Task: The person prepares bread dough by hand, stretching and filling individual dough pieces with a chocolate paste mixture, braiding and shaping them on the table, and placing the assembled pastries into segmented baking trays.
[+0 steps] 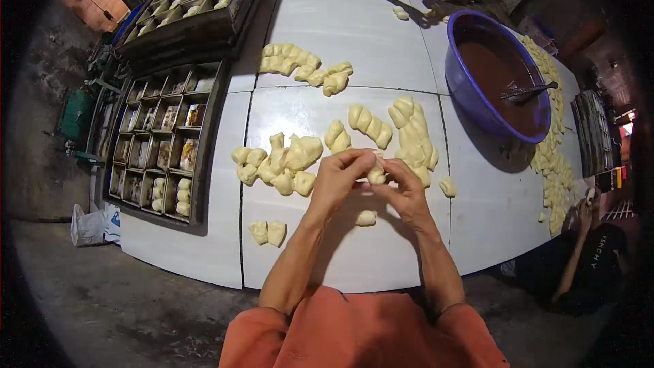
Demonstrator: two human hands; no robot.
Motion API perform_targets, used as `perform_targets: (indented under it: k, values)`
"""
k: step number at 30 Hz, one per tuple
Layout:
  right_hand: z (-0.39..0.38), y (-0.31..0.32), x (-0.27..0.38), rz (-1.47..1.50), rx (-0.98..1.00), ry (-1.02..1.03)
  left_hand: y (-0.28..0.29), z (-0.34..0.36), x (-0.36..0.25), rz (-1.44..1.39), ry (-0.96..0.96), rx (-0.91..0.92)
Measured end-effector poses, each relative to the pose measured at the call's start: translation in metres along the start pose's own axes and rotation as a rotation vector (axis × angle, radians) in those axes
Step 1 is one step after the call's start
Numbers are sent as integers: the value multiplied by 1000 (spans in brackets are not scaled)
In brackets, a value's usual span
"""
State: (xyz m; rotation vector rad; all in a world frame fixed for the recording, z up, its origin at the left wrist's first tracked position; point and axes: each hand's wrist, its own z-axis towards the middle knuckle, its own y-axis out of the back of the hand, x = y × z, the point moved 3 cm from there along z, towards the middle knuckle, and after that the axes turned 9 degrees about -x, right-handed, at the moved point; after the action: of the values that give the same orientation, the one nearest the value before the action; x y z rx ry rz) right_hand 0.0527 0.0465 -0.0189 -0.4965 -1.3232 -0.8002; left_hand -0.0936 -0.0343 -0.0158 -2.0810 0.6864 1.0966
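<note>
1. I see a purple bowl (466, 92) on the far right of the table (347, 20), holding a smooth brown liquid (487, 61); a dark-handled utensil (530, 92) leans inside it.
2. On my left, a near compartment tray (210, 157) has dark, worn dividers. Its two nearest compartments on the right hold stacked pale dough rolls (183, 197); many others show whitish and brown patches I cannot identify.
3. Beyond it, a far compartment tray (225, 27) carries pale pieces in several of its cells.
4. My left hand (340, 177) and right hand (405, 191) meet near the middle of the table. Each grip is closed, thumb and fingers pinching one dough lump (376, 176) between them, just above the table's surface.
5. Around it I see smooth, pale yellow dough: a lumpy cluster (293, 160) to the left, a ridged twist (370, 126) just beyond, a long bulging clump (413, 133) to the right and a bumpy row (286, 61) farther off.
6. A short single roll (366, 218) lies nearer me, and two blocky pieces (268, 233) sit to its left.
7. Along the right edge spreads a dense heap of small dough pieces (555, 170).
8. The table is white and glossy, divided by dark seams.
</note>
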Motion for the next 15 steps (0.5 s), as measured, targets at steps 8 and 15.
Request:
perform_targets:
  k: [8, 15]
  values:
    - [0, -18, 16, 304, -286, -115, 7, -12, 9, 47, -81, 170]
    - [-11, -14, -5, -179, -452, 223, 0, -27, 19, 53, -51, 200]
